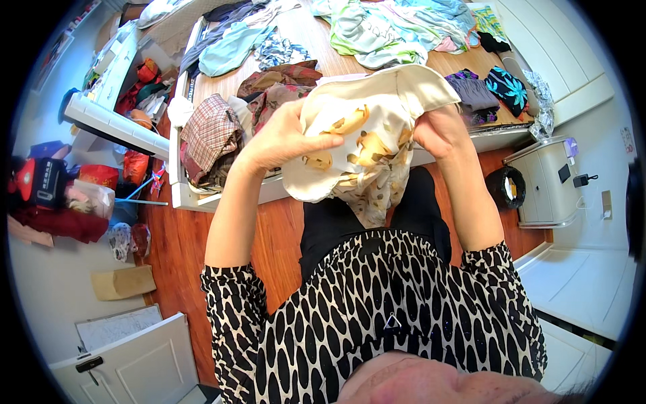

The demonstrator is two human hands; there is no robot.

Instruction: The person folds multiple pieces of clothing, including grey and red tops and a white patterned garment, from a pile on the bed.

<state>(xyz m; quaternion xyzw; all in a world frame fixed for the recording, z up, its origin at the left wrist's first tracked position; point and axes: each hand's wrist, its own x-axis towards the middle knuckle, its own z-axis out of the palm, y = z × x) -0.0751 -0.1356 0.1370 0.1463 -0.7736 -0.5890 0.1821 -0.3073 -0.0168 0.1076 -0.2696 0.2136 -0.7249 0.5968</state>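
A cream garment with a yellow-brown flower print (353, 145) is stretched between my two hands above the edge of the low platform; its lower part hangs toward my lap. My left hand (286, 138) grips its left side, thumb laid across the front and fingers behind the cloth. On the other side my right hand (441, 131) is closed at the garment's edge, its fingertips hidden by the fabric. Beyond the garment lie brown patterned clothes (279, 84), and a folded plaid cloth (212, 128) sits at the platform's near left corner.
Light green and white clothes (377, 30) spread over the wooden platform (306, 40). Folded dark clothes (474, 94) sit at its right. A black bin (505, 188) stands by a white cabinet (538, 185). Bags and red bundles (67, 182) crowd the left.
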